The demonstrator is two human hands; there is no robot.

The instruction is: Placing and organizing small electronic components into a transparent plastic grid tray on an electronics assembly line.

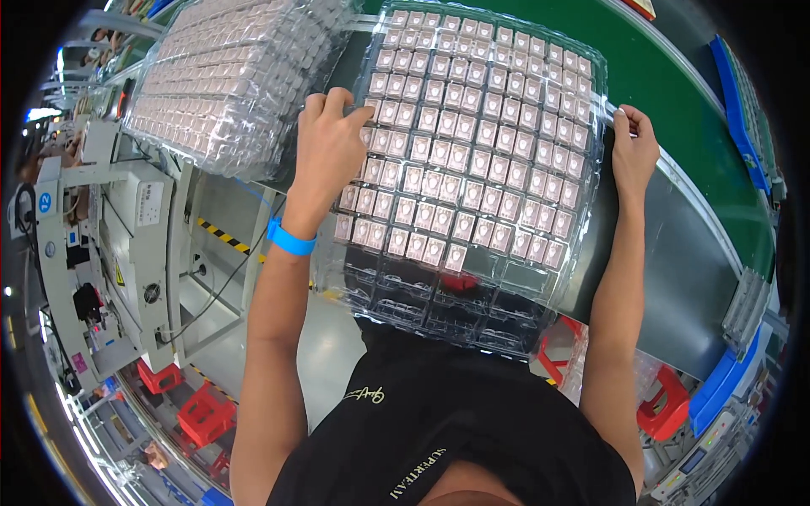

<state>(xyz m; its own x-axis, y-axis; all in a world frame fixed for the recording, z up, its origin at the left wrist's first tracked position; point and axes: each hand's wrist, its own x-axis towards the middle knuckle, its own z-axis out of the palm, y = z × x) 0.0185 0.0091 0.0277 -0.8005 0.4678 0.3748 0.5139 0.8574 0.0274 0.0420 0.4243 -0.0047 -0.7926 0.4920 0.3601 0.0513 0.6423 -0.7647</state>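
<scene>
A clear plastic tray (494, 263) lies before me, with small pinkish square parts (460, 153) in rows of pockets. Its pockets nearest my body hold no parts. My left hand (327, 148), with a blue wristband (291, 239), is at the tray's left edge. Its fingers are curled, and one fingertip reaches over the outer column of parts. Whatever that hand may grip is hidden. Just off the tray's right edge is my right hand (634, 153), its fingers bent in toward the thumb. I cannot make out anything between them.
A tall stack of filled clear trays (228, 80) stands at the far left. Behind runs a green conveyor belt (650, 72) with a metal rail. Blue-edged trays (742, 118) line the right side. Grey machinery (139, 244) and red stools (207, 413) are at lower left.
</scene>
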